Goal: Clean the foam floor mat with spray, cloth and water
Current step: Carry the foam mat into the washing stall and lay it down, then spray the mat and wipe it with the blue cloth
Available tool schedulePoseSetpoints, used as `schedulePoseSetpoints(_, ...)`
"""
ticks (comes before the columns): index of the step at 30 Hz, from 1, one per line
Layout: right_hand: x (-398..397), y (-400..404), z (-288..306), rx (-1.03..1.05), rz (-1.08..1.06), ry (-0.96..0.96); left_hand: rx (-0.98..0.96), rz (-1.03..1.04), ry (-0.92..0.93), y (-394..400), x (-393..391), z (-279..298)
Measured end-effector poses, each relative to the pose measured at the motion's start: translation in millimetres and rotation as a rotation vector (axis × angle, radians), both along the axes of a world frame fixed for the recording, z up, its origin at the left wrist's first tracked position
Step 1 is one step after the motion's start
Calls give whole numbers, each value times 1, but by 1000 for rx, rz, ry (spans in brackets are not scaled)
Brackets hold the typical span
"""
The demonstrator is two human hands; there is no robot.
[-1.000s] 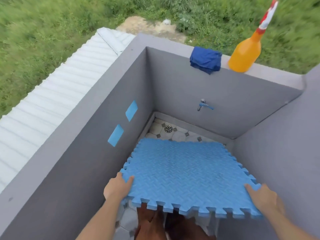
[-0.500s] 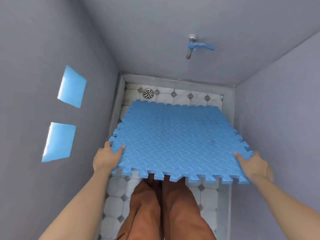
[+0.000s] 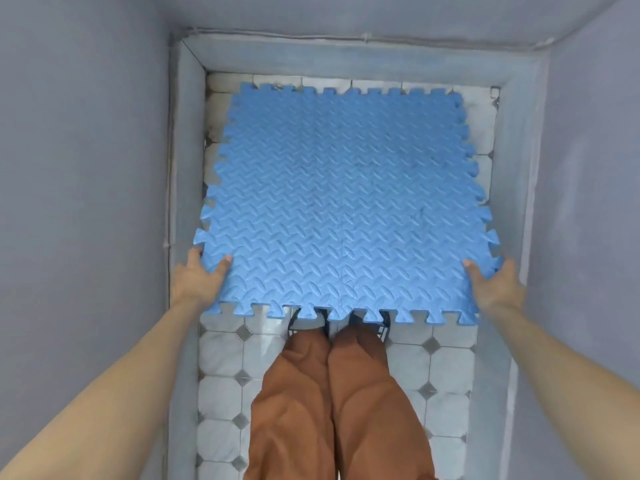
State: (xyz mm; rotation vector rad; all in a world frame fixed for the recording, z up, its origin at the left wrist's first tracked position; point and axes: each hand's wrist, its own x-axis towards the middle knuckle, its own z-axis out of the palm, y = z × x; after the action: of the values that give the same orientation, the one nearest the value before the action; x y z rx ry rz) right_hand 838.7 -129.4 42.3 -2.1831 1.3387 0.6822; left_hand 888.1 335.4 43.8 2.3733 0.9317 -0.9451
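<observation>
Down between the grey walls (image 3: 86, 168), the mat (image 3: 343, 206) has sunk from mid-air almost flat onto the tiles (image 3: 221, 351). Left hand (image 3: 197, 278) and right hand (image 3: 495, 285) still pinch its near corners; spraying likely comes next.

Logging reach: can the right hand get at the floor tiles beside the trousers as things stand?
Probably not right now: the right hand has its grip on the foam mat corner. The floor tiles lie bare and unobstructed once it lets go.

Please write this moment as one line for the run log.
phase: placing mat | left hand: grip on near-left corner | right hand: grip on near-right corner | foam mat: over tiled floor | spray, cloth: out of view
</observation>
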Motion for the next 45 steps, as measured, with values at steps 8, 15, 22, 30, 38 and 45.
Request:
schedulePoseSetpoints(8,1,2,-100,58,-32,125,15,-5,150,7,17,-91)
schedulePoseSetpoints(15,-7,14,-127,111,5,110,-64,232,88,9,13,-132)
schedulePoseSetpoints(22,15,33,-83,224,187,76,-88,18,56,-17,32,-89)
schedulePoseSetpoints(30,72,53,78,271,251,-44,-54,-314,-152,-54,90,83)
schedulePoseSetpoints(38,184,67,316,247,316,-515,-159,-351,-795,-110,210,339)
schedulePoseSetpoints(45,305,60,527,-9,190,-1284,-71,-318,-1327,-157,335,519)
